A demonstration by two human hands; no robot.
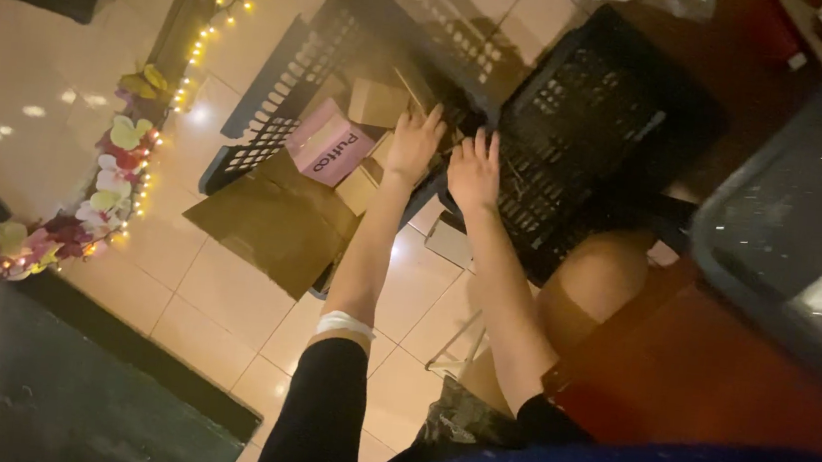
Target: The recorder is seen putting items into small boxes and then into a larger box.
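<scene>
Tiled floor (224,293) below, cardboard sheet (277,218) lying flat. Left hand (413,144) fingers spread, released, on edge of blue basket (283,98) holding pink box (327,146). Right hand (474,170) open, flat on black basket (582,127) just beside. String lights (211,31) beyond.

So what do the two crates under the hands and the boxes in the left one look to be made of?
Blue-grey crate: looks like moulded plastic, matt, with a regular slotted grid in its walls. Black crate: probably the same plastic, darker, with the same perforated pattern. Tan box: plain cardboard by its dull brown faces and folded edges. Pink box: likely printed card, smooth. Left hand and right hand rest at the crate rims.
</scene>
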